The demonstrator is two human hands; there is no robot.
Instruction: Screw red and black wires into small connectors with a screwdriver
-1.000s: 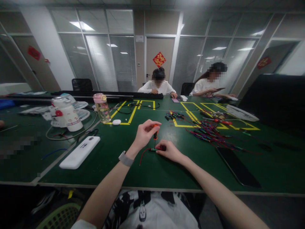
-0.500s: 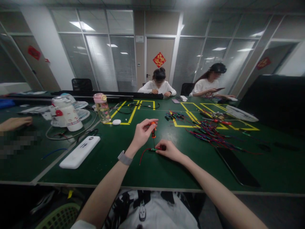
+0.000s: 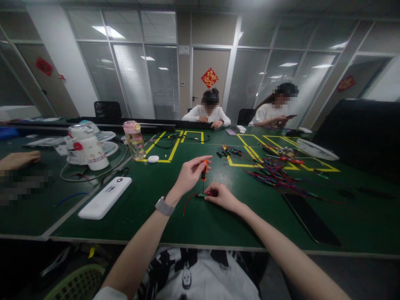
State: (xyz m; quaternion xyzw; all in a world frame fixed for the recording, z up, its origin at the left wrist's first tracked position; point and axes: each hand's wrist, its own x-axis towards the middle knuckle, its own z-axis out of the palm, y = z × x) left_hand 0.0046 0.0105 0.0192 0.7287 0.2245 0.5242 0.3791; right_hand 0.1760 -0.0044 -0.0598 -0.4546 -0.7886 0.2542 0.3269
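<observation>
My left hand is closed around the orange-and-black handle of a screwdriver, thumb and fingers near its top. The shaft points down, its tip at a small green terminal block on the table. A red wire curves out of the block's left end. My right hand pinches the right end of the block and lies low on the green table; its fingertips partly hide the block and some dark and red wire there.
To the right lie a heap of red and blue wires and a black phone. A white power bank, a pink-lidded bottle and a white cup stand or lie left. Two people sit opposite; another hand rests far left.
The screwdriver handle has shifted slightly to the right and now stands a little less upright, with my left fingers turned further around it. My right hand and the block stay in place.
</observation>
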